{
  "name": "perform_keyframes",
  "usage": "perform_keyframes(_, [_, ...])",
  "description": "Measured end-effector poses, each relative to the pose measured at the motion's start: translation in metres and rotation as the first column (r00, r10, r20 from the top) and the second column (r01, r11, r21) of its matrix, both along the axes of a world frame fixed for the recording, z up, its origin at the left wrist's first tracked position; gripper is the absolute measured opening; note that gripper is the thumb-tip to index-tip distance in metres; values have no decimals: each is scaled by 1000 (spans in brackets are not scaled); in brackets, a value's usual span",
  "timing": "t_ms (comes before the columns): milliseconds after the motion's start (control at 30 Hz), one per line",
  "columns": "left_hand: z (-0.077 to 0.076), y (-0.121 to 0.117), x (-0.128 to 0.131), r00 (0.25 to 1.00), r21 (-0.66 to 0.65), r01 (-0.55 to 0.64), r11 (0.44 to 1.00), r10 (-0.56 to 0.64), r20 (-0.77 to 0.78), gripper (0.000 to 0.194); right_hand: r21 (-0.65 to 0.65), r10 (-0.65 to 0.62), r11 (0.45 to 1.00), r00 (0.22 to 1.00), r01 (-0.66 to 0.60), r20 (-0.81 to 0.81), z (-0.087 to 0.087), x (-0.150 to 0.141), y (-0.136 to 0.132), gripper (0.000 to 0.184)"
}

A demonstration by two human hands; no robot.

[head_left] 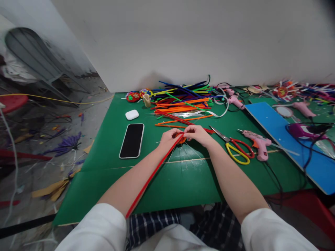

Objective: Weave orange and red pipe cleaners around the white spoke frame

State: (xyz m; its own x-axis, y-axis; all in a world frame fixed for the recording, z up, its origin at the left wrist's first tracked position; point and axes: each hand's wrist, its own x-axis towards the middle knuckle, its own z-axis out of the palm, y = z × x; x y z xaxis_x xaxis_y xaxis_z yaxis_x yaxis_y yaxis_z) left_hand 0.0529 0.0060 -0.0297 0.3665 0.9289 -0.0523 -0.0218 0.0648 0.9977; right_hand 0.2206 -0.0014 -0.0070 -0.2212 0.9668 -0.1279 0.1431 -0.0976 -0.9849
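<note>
My left hand (169, 137) and my right hand (197, 134) meet over the middle of the table, fingers pinched close together. Between them is a small orange piece (181, 140) with thin pale wires spreading out from it. A long red pipe cleaner (150, 177) runs from the fingertips down along my left forearm towards my body. Its upper end lies at the pinch of both hands. The fingers partly hide the orange piece. Just beyond the hands lie red pipe cleaners (180, 119). Scissors (232, 144) with red and yellow handles rest right of my right hand.
A phone (132, 141) and a white case (132, 114) lie to the left on the green table (104, 181). Several colourful pipe cleaners (185, 94) are piled at the back. A pink glue gun (259, 141) and a blue board (282, 139) with cords are at right.
</note>
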Motion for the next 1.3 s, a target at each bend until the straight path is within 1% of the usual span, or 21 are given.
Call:
perform_keyframes(133, [-2, 0, -1, 1000, 17, -3, 1000, 3, -30, 37, 20, -10, 1000, 1000, 10, 9, 0, -2, 0, 23])
perform_keyframes(333, [0, -2, -2, 992, 99, -19, 995, 32, -125, 35, 50, -20, 999, 999, 19, 25, 0, -3, -1, 22])
perform_keyframes(467, [2, -3, -2, 988, 125, -36, 991, 54, -148, 34, 60, -20, 998, 999, 18, 25, 0, -3, 0, 22])
perform_keyframes(667, [11, -3, -5, 975, 143, 80, 986, -47, -216, 40, 54, -35, 998, 999, 34, 27, -4, -1, 2, 22])
perform_keyframes(767, [15, -4, -5, 966, 175, 105, 979, -59, -251, 42, 59, -44, 997, 999, 43, 23, -5, -1, 2, 22])
perform_keyframes(1000, [19, -5, -4, 959, 103, 102, 989, -70, -275, 46, 54, -24, 998, 999, 23, 23, -4, -1, 1, 23])
perform_keyframes(1200, [17, -4, -4, 968, 59, 107, 992, -90, -234, 46, 52, -8, 999, 1000, 7, 23, -2, -1, 0, 22])
perform_keyframes(1300, [19, -5, -2, 980, 46, 60, 997, -50, -190, 45, 56, -3, 998, 1000, 3, 7, 0, -1, 0, 21])
